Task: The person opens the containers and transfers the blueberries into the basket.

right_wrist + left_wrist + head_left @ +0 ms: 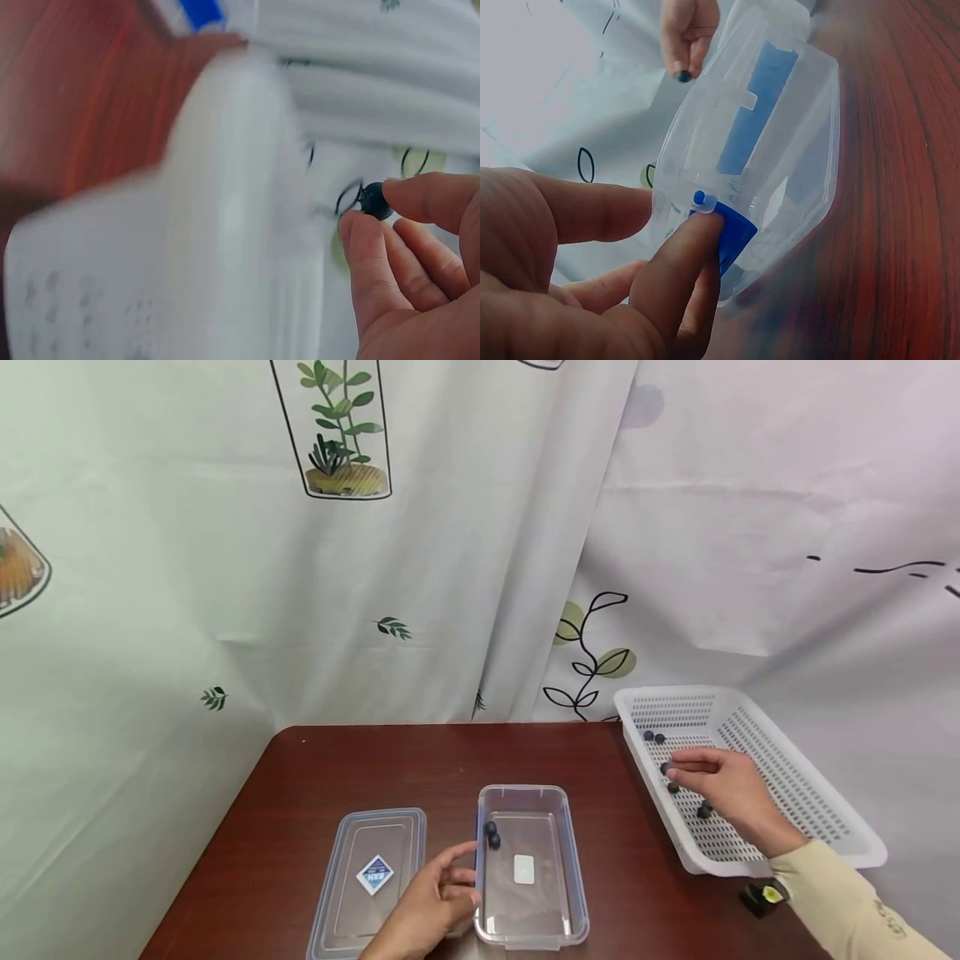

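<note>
The right wrist view is blurred, the basket (795, 777) only a white smear. The right hand (731, 793) hovers over the basket, pinching a dark berry (374, 200) between thumb and forefinger. The left hand (427, 906) grips the box (558, 893) at its near side, thumb on the blue clasp (731, 240). A lid (371, 881) lies beside it on the brown table (420, 760), before a leaf-printed curtain (225, 568).
</note>
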Demonstrator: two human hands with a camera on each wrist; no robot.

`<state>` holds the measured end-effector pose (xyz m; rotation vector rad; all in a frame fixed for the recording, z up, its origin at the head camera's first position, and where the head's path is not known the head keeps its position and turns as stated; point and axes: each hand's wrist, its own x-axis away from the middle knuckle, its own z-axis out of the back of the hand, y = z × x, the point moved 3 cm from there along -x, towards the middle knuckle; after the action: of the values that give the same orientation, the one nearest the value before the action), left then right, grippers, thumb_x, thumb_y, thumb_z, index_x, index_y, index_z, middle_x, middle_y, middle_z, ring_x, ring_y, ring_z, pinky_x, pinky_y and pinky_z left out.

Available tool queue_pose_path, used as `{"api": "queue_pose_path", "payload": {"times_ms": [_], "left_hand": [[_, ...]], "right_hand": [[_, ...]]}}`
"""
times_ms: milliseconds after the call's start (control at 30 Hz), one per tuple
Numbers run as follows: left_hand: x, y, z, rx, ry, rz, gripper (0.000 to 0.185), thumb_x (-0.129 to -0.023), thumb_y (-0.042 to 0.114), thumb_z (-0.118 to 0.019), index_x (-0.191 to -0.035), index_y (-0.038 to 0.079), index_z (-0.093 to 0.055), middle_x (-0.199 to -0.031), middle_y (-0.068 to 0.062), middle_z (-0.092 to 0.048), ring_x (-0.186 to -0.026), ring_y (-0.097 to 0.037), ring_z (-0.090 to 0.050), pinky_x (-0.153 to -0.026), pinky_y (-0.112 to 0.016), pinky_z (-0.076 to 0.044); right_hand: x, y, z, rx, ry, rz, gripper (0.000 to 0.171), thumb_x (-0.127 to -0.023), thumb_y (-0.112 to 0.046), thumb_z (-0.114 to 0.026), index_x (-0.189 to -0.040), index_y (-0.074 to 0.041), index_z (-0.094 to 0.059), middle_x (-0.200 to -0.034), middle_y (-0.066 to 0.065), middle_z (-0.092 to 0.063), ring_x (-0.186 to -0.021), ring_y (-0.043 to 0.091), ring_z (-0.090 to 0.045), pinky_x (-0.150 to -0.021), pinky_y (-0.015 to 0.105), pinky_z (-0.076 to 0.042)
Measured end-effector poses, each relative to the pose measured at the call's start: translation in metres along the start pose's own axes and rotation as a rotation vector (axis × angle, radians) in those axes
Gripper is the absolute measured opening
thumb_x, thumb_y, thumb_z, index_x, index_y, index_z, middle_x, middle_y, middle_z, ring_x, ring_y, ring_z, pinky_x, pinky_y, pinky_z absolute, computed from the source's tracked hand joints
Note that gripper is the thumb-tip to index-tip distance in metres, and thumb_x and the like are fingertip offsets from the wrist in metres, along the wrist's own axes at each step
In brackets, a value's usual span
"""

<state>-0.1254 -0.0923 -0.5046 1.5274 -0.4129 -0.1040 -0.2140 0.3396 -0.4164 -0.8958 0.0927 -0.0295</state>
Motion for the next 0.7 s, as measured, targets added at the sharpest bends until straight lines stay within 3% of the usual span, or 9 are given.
{"api": "queue_pose_path", "payload": {"times_ms": [267, 700], "left_hand": [[0.001, -0.002, 0.002, 0.006, -0.010, 0.000, 0.075, -0.088, -0.004, -0.071, -0.157, 0.002, -0.043, -0.119, -0.019, -0.060, -0.094, -0.018, -0.062, -0.067, -0.025, -0.058], [-0.001, -0.001, 0.001, 0.003, -0.003, -0.008, 0.074, -0.089, -0.004, -0.070, -0.157, 0.000, -0.043, -0.120, -0.019, -0.059, -0.094, -0.019, -0.061, -0.067, -0.024, -0.057]], "right_hand": [[0.004, 0.037, 0.021, -0.015, 0.000, -0.074, 0.060, -0.097, -0.034, -0.079, -0.139, 0.006, -0.064, -0.109, -0.002, -0.082, -0.089, -0.012, -0.067, -0.077, 0.012, -0.052], [0.010, 0.041, 0.024, 0.004, -0.008, -0.124, 0.065, -0.096, -0.045, -0.078, -0.139, 0.002, -0.066, -0.110, -0.006, -0.081, -0.091, -0.011, -0.065, -0.079, 0.015, -0.051]]}}
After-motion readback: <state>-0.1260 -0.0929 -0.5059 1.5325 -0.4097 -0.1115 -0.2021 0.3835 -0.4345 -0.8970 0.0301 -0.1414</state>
